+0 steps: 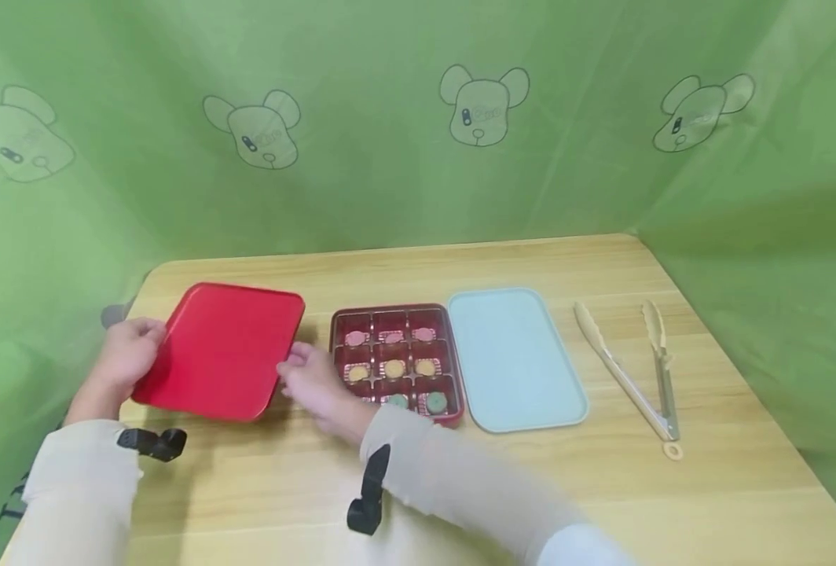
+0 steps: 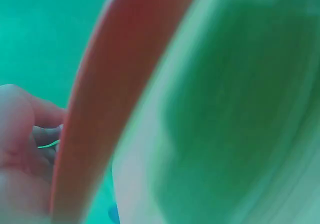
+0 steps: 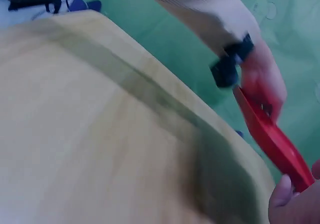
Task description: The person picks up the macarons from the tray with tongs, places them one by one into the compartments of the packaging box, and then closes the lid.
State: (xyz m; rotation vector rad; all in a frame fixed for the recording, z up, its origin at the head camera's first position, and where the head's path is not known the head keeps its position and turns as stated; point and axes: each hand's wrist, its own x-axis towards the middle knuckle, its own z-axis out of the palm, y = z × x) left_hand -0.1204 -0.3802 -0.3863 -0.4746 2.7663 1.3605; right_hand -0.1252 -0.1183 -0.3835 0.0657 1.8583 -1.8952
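A flat red lid (image 1: 227,350) with rounded corners is held tilted above the left part of the table. My left hand (image 1: 130,354) grips its left edge, and at its right edge my right hand (image 1: 315,385) pinches it. In the right wrist view the lid (image 3: 275,141) is seen edge-on, with the left hand (image 3: 262,79) on its far end. A close band of the lid (image 2: 105,104) crosses the left wrist view. Right of the lid sits a dark red box (image 1: 455,413), divided into compartments with pink, yellow and green pieces; my right forearm partly hides its front.
A light blue tray (image 1: 517,358) lies against the right of the box. Farther right, a pair of spread tongs (image 1: 626,385) rests on the wooden table (image 1: 729,487). Green curtains (image 1: 383,196) with bear-head drawings stand behind and at both sides.
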